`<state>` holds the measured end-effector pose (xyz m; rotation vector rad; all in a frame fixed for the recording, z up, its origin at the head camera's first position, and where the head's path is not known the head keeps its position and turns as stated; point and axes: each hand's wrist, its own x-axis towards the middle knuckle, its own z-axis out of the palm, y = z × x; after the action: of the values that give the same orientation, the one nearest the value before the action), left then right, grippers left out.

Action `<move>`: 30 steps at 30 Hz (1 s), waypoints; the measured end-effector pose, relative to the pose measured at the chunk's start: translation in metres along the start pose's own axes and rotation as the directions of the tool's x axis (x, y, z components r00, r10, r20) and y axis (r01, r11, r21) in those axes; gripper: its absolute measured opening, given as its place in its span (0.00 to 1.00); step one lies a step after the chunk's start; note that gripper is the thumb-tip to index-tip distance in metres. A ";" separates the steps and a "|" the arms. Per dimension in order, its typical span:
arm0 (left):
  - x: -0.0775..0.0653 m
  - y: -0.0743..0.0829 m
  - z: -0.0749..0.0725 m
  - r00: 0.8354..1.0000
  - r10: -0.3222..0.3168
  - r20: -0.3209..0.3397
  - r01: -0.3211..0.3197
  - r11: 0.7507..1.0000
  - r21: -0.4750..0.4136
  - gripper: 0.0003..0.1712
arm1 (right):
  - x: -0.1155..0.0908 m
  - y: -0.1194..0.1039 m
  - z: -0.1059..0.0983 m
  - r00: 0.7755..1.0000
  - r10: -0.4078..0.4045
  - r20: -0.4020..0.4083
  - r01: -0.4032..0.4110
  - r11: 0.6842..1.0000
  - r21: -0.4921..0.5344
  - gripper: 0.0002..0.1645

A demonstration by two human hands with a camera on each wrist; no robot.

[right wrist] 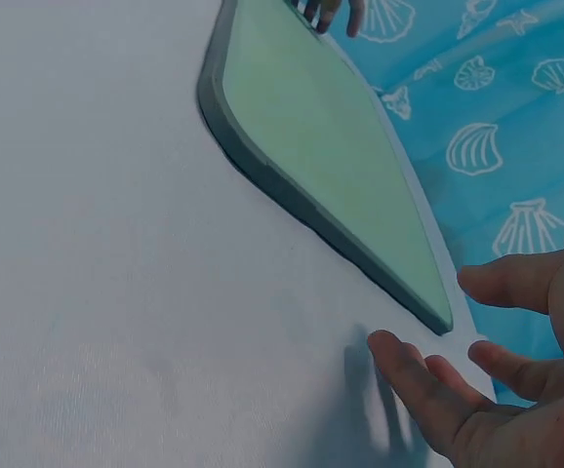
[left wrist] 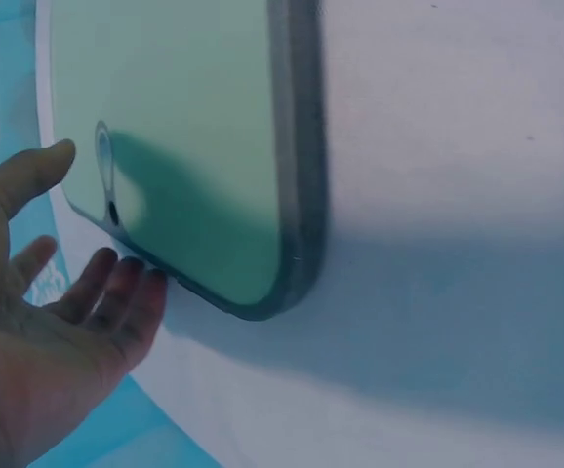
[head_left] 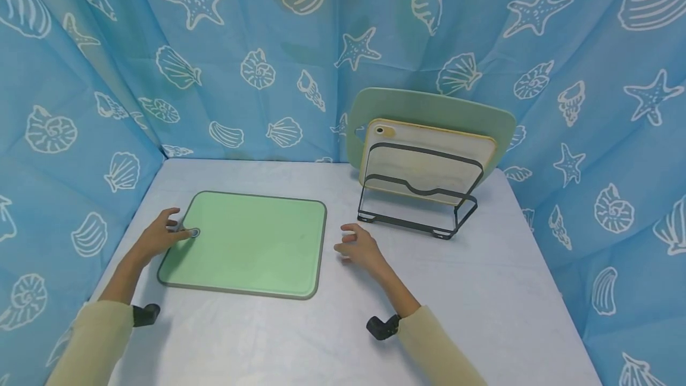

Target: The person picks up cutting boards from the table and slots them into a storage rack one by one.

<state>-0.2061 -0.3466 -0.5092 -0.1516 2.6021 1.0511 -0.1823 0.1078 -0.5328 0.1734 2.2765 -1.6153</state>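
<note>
A light green cutting board (head_left: 252, 243) with a grey rim lies flat on the table, a small oval hole near its left edge. My left hand (head_left: 157, 236) is at that edge, thumb spread over the side with the hole. In the left wrist view, the fingertips (left wrist: 145, 288) come right up to the board's rim, while the thumb stands apart above it. Off the board's right edge hovers my right hand (head_left: 361, 249), its fingers loosely bent and nothing between them. The right wrist view shows its thumb and fingers (right wrist: 423, 390) spread near a board corner.
At the back right stands a black wire rack (head_left: 402, 219). It holds a pale board with a yellow rim (head_left: 423, 162) and, behind that, a larger grey-green board (head_left: 429, 103). A blue curtain (head_left: 225, 94) printed with shells surrounds the white table (head_left: 257, 338).
</note>
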 end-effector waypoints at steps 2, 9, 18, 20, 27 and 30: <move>0.001 0.002 -0.001 1.000 -0.025 0.017 0.025 1.000 0.000 0.51 | 0.003 0.001 0.004 1.000 0.016 0.009 -0.016 1.000 -0.004 0.34; 0.005 0.003 -0.004 0.994 -0.097 0.057 0.094 0.994 0.049 0.51 | 0.009 -0.005 0.017 1.000 0.018 -0.023 -0.019 0.999 -0.049 0.43; 0.015 0.006 -0.002 0.981 -0.175 0.088 0.167 0.982 0.094 0.52 | 0.011 -0.021 0.037 0.999 0.034 -0.033 -0.040 0.977 -0.211 0.47; 0.016 0.008 0.000 0.980 -0.179 0.087 0.170 0.980 0.103 0.52 | 0.011 -0.023 0.040 0.999 0.026 -0.027 -0.031 0.975 -0.218 0.48; 0.012 0.019 0.001 0.977 -0.181 0.110 0.169 0.980 0.110 0.54 | 0.010 -0.024 0.052 1.000 -0.022 -0.018 0.018 0.976 -0.217 0.40; 0.010 0.025 0.000 0.973 -0.200 0.114 0.188 0.976 0.107 0.54 | 0.011 -0.026 0.057 0.999 -0.030 -0.016 0.025 0.973 -0.228 0.34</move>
<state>-0.2206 -0.3284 -0.4958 -0.3013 2.4617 0.8394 -0.1881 0.0448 -0.5303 0.1011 2.4673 -1.3557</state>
